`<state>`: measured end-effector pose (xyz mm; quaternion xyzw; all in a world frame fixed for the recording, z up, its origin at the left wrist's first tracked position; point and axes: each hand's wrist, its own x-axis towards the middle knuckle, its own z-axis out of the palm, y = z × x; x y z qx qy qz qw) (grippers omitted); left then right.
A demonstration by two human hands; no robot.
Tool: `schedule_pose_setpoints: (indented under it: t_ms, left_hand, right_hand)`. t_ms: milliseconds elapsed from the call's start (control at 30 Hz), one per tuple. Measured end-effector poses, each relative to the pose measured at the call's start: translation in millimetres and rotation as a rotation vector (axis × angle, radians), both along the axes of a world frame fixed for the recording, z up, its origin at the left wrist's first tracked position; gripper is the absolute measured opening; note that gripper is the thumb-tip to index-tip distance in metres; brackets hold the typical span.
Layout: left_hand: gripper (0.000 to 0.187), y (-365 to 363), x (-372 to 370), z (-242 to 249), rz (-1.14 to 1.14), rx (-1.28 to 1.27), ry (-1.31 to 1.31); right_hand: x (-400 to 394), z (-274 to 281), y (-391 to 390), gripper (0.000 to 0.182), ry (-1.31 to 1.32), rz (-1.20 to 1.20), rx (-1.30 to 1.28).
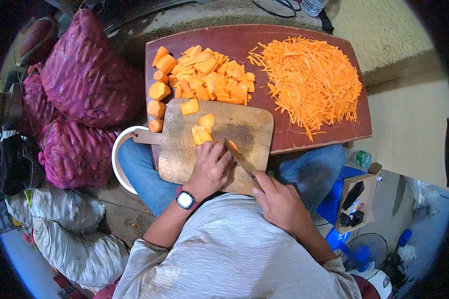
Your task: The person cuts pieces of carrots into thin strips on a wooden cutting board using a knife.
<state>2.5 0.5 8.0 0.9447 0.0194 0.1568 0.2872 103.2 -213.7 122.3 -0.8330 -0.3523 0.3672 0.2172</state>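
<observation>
On a wooden cutting board (254,124), my left hand (209,169) is closed, its curled fingers pressing down close to the knife blade. What lies under those fingers is mostly hidden; an orange carrot piece (233,146) shows at the blade. My right hand (282,202) grips the handle of a knife (242,162), whose blade points forward and left, touching the board area beside my left fingertips. Several carrot chunks (202,132) lie just ahead of my left hand, and one flat carrot piece (189,106) rests at the board's far edge.
A reddish-brown table (254,37) bears a heap of carrot chunks (209,74) and a heap of thin carrot strips (314,79). Red mesh sacks (87,74) and white sacks (80,249) stand left. A white basin (117,159) sits below the board handle; a cardboard box (354,204) is right.
</observation>
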Motion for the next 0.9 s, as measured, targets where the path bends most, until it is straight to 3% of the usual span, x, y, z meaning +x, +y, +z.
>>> schedule_pose_setpoints:
  t_ms: [267, 367, 500, 900]
  left_hand:
    - [0.053, 0.6, -1.4, -5.1, -0.026, 0.052, 0.031]
    - [0.053, 1.5, 0.3, -1.4, -0.008, 0.031, 0.006]
    - [0.05, -0.1, -1.6, -1.5, 0.004, 0.007, 0.009]
    - [0.039, -1.3, -2.1, -3.9, -0.008, 0.033, -0.029]
  right_hand:
    - [6.2, -30.5, 26.2, 0.041, -0.035, 0.047, 0.098]
    - [8.0, -13.8, 15.6, 0.04, -0.016, 0.048, 0.074]
    - [1.6, -11.7, 11.1, 0.04, -0.003, 0.045, -0.006]
    - [1.9, -26.1, 22.5, 0.044, -0.073, 0.069, 0.1]
